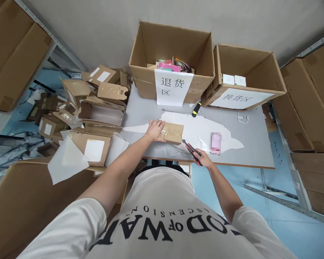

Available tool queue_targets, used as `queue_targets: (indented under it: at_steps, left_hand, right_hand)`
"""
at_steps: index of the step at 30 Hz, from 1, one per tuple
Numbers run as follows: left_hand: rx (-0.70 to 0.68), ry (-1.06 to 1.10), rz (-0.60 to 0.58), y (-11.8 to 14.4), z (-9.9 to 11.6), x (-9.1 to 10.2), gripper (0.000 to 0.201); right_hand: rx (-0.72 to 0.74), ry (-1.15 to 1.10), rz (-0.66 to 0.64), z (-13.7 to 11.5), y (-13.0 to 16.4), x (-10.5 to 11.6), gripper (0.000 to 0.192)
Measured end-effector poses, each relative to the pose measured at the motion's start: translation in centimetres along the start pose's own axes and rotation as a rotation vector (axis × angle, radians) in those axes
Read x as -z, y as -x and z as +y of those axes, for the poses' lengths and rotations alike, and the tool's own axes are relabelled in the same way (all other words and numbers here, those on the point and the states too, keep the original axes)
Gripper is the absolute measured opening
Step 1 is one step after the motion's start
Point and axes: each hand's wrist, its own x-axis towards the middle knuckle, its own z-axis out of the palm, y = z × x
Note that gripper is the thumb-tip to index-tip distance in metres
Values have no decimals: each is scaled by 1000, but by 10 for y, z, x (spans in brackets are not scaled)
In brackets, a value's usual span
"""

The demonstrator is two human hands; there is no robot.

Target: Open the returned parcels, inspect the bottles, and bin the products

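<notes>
Parcel (172, 132), taped, frame centre on bench (253, 144): my left hand (155, 130) presses flat on it; right hand (202, 158) grips utility knife (191, 150). Opening step, I judge; next, blade along tape seam.

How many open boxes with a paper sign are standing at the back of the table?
2. One box stands at the middle back with colourful items inside; the other box is to its right, tilted, holding small white boxes. None seems hidden.
</notes>
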Motion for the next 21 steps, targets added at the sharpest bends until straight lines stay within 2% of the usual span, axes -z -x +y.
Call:
queue_targets:
  at_steps: [6,12,14,19,21]
  left_hand:
    - [-18,9,-6,0,-2,-2,120]
    - [-46,10,-7,3,-5,-4,122]
    - [-48,9,-2,4,-5,-6,123]
    - [-61,-7,10,7,-6,-10,125]
    - [-72,-18,12,9,-6,-11,125]
  right_hand:
    - [-2,11,4,4,7,-3,54]
    - [12,8,44,4,10,5,53]
    - [28,-24,113,9,16,9,53]
    - [71,-94,435,31,26,14,61]
    - [75,-82,504,40,24,12,63]
